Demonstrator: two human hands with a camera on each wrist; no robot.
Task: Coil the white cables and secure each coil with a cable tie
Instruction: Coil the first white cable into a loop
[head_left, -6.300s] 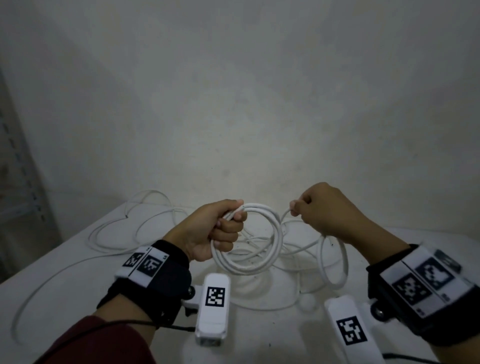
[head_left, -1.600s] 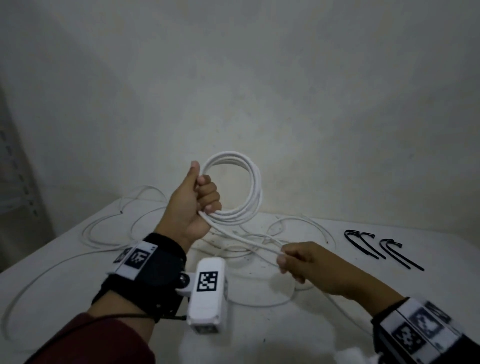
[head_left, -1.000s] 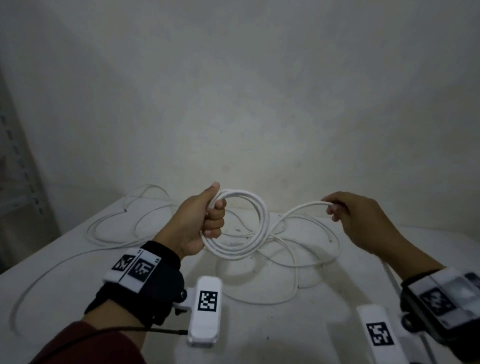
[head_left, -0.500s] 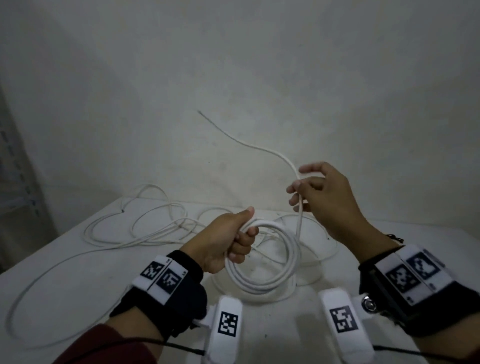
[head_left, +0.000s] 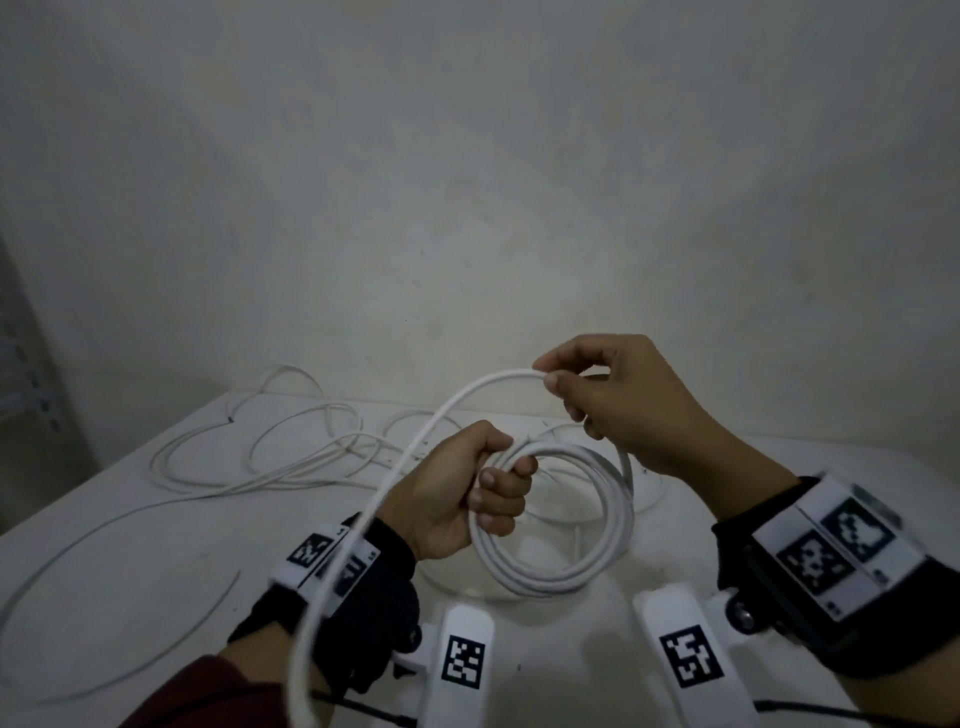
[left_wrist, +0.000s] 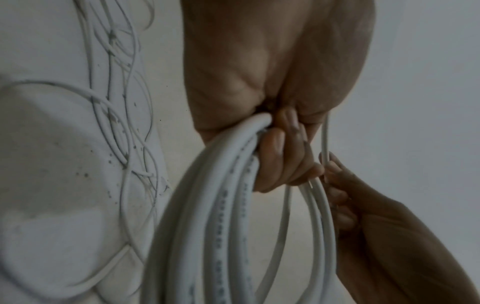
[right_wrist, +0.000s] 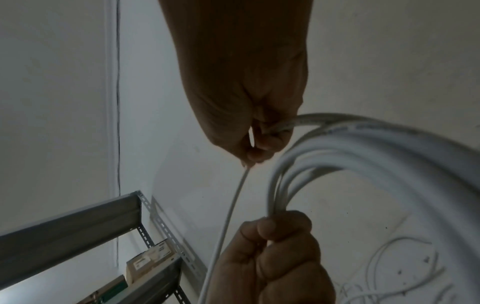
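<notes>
My left hand (head_left: 493, 483) grips a coil of white cable (head_left: 571, 579) of several turns, held above the table (head_left: 130, 571). My right hand (head_left: 556, 376) is just above and right of it and pinches the same cable's free tail (head_left: 415, 447), which arcs left and down over my left wrist and out of the bottom of the frame. In the left wrist view my left hand's fingers (left_wrist: 280, 160) wrap the coil (left_wrist: 207, 216), with my right hand (left_wrist: 363, 216) against its far side. In the right wrist view my right hand (right_wrist: 254, 156) pinches the thin tail (right_wrist: 228, 216) beside the coil (right_wrist: 363, 148).
More loose white cable (head_left: 270, 457) lies in wide loops across the back left of the white table. A plain wall stands close behind. A grey metal shelf rack (right_wrist: 78, 222) with small boxes stands to the left.
My right hand came down and closer to the coil. The free tail that stuck up in the air now arcs left over my left wrist. The left hand keeps its grip.
</notes>
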